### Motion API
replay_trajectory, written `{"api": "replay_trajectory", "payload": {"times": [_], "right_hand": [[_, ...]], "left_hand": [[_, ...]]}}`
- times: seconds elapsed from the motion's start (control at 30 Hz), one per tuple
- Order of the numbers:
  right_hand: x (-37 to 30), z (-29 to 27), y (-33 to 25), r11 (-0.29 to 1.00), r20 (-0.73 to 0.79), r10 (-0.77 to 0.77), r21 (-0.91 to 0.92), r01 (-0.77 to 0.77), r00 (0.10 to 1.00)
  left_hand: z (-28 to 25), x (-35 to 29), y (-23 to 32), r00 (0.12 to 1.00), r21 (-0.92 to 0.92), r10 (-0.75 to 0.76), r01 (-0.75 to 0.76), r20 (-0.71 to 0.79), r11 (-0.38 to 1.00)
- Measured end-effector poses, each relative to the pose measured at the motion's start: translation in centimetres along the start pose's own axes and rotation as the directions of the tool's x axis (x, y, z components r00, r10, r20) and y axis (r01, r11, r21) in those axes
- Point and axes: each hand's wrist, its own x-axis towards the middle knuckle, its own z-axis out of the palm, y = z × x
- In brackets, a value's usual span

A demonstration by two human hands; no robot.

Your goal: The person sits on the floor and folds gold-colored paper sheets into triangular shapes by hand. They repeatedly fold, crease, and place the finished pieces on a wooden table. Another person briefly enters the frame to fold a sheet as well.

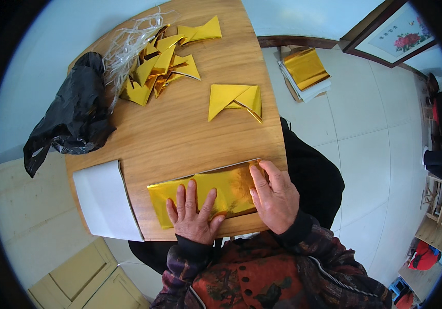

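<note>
A folded sheet of gold foil paper [226, 191] lies as a long strip across the near part of the wooden table, a thin pale edge showing along its far side. My left hand [196, 212] rests flat on its left half with fingers spread. At the strip's right end, my right hand [276, 198] has bent fingers pressed on the far corner, its thumb tucked close to them. Farther off lies a folded gold paper piece [235, 99] with pointed corners. Several similar folded gold pieces [161, 67] are heaped toward the far left.
Left on the wooden table [179, 134] are a crumpled black plastic bag [74, 110], tangled clear plastic strips [128, 44] and white sheets [106, 198] overhanging the near edge. A gold-topped paper stack [306, 69] sits on the tiled floor at right. A framed picture [393, 33] stands beyond.
</note>
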Motion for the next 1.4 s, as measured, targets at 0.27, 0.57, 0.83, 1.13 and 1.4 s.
{"api": "replay_trajectory", "payload": {"times": [0.27, 0.57, 0.83, 1.13, 1.4], "right_hand": [[0.06, -0.02, 0.09, 1.0, 0.015, 0.002, -0.014, -0.002, 1.0], [0.2, -0.09, 0.12, 1.0, 0.019, 0.014, -0.008, -0.014, 1.0], [0.22, -0.7, 0.05, 0.991, 0.034, 0.078, 0.108, -0.081, 0.996], [0.37, -0.1, 0.22, 0.997, -0.006, 0.062, 0.036, -0.062, 0.998], [0.54, -0.03, 0.31, 0.998, -0.014, 0.061, 0.034, -0.06, 0.998]], "left_hand": [[-0.27, 0.08, 0.09, 1.0, -0.003, 0.003, -0.003, -0.004, 1.0], [-0.4, 0.16, 0.07, 1.0, 0.01, 0.014, -0.014, 0.0, 1.0], [-0.35, 0.15, 0.14, 1.0, 0.007, 0.013, -0.013, -0.009, 1.0], [-0.08, 0.16, 0.02, 0.999, 0.011, 0.027, -0.026, -0.019, 1.0], [-0.07, 0.04, -0.13, 0.999, 0.029, 0.037, -0.037, -0.009, 0.999]]}}
